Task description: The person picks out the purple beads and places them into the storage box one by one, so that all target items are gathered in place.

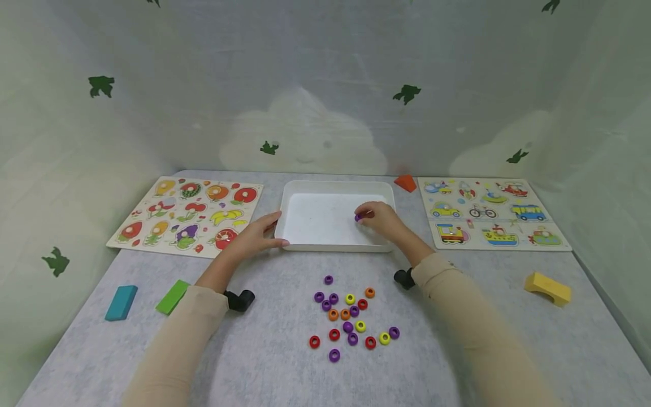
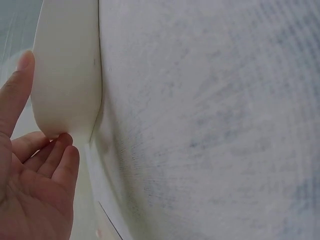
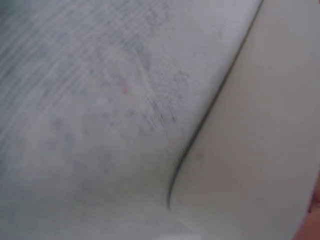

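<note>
A shallow white tray (image 1: 330, 247) stands at the back middle of the table. My left hand (image 1: 258, 233) holds its near left corner, thumb on the front wall and fingers round the left end. The left wrist view brings this hand (image 2: 42, 175) up close, fingertips right at the tray's corner (image 2: 67, 75). Over the right part of the tray, my right hand (image 1: 381, 219) pinches a purple bead (image 1: 358, 217) between thumb and fingertips. Only a sliver of the right hand (image 3: 312, 220) shows in the right wrist view, beside the tray wall (image 3: 250, 120); the bead is hidden there.
Several loose ring beads in purple, red, orange and yellow, among them a red bead (image 1: 334, 334), lie before the tray. A fruit puzzle board (image 1: 168, 217) is left, a vehicle board (image 1: 475, 229) right. Teal (image 1: 121, 303), green (image 1: 173, 297), yellow (image 1: 548, 288) and orange (image 1: 405, 182) blocks lie around.
</note>
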Tool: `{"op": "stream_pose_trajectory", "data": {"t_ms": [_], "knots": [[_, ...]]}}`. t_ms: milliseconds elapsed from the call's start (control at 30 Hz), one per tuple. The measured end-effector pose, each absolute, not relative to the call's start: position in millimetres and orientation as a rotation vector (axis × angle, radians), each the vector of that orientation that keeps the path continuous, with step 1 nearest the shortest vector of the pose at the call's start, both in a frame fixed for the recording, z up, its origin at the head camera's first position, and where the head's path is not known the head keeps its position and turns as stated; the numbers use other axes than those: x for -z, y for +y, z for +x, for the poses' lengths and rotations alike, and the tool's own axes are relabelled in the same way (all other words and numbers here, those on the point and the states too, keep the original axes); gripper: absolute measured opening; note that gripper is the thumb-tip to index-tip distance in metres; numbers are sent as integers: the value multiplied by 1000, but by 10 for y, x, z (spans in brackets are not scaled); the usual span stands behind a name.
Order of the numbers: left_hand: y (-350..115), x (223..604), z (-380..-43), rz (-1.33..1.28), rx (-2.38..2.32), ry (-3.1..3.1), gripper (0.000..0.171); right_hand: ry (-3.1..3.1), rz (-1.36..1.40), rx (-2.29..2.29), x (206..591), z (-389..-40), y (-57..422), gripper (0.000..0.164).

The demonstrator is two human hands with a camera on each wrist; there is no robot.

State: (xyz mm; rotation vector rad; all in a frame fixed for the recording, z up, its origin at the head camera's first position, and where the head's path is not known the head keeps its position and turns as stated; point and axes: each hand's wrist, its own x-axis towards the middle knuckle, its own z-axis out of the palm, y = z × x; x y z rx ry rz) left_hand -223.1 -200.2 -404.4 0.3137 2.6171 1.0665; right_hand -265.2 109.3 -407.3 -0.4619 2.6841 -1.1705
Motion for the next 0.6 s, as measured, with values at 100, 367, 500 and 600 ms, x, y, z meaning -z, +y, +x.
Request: {"op": "stream_pose_trajectory", "data": {"t_ms": [100, 367, 500, 600], "knots": [[-2000, 4052, -2239, 313, -1069, 2612, 88, 2712, -435, 1067, 4152, -2703, 1059, 18], [-2001, 4070, -2254, 314, -1075, 2614, 88, 2708, -441, 1027, 4120, -2666, 1046, 27], [-2008, 4067, -2250, 311, -1076, 2605, 90, 2654, -586, 1206, 3983, -2504, 1040, 37], [-2007, 4059, -2250, 306, -1075, 2597, 90, 2598, -739, 1324, 3916, -2303, 1009, 39]]}}
